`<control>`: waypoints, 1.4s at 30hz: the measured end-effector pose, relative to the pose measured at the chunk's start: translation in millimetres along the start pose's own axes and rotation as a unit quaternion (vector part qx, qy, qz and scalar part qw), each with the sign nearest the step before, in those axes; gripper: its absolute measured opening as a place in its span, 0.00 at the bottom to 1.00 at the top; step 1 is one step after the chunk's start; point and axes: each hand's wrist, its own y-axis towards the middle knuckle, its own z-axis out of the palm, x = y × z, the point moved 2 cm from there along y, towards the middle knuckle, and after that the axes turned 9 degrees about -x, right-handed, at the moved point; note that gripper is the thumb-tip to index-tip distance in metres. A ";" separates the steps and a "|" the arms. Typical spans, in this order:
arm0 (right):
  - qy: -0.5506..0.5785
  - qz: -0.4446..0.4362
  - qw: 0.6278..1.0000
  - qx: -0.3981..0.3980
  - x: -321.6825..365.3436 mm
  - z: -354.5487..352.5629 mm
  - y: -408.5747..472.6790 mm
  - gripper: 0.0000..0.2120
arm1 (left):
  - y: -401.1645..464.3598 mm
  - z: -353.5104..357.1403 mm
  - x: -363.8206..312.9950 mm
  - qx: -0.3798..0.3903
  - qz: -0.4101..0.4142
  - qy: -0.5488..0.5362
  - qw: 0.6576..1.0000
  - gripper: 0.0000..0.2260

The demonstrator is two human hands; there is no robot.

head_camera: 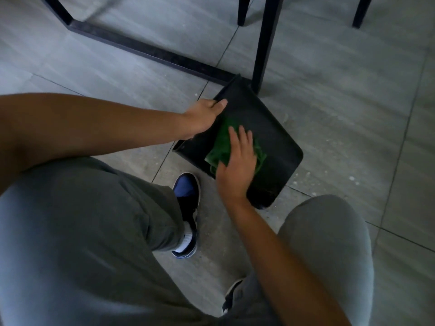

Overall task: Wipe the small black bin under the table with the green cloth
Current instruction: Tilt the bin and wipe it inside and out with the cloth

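Note:
The small black bin (270, 128) lies tipped on its side on the grey tiled floor, one broad side facing up. My left hand (204, 116) grips its upper left edge, thumb on top. My right hand (237, 165) lies flat, fingers spread, pressing the crumpled green cloth (221, 147) onto the bin's upper side. Part of the cloth is hidden under my palm.
A black table frame bar (150, 50) runs across the floor behind the bin, and an upright black leg (264, 43) stands right at the bin's far corner. Two chair legs (242, 10) stand further back. My knees and a blue shoe (186, 208) are close below.

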 end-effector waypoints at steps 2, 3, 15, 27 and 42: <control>-0.009 -0.030 0.999 0.003 -7.3 1.6 20.0 0.35 | -1.5 0.4 0.5 -0.007 0.000 0.002 1.000 0.21; -0.024 -0.016 0.999 -0.026 -28.9 4.7 36.9 0.34 | -3.2 -1.3 3.1 -0.010 -0.006 -0.001 1.000 0.21; 0.068 0.027 0.995 -0.073 -11.8 17.2 110.8 0.24 | -7.2 5.7 -14.0 -0.067 0.043 -0.001 0.997 0.19; 0.111 0.202 0.967 -0.105 -50.8 13.2 83.2 0.30 | -10.4 8.4 -15.0 -0.058 0.049 0.010 0.997 0.20; 0.103 0.373 0.919 -0.075 -114.4 5.0 49.2 0.36 | -8.9 -0.4 -10.2 -0.076 0.025 -0.009 0.997 0.18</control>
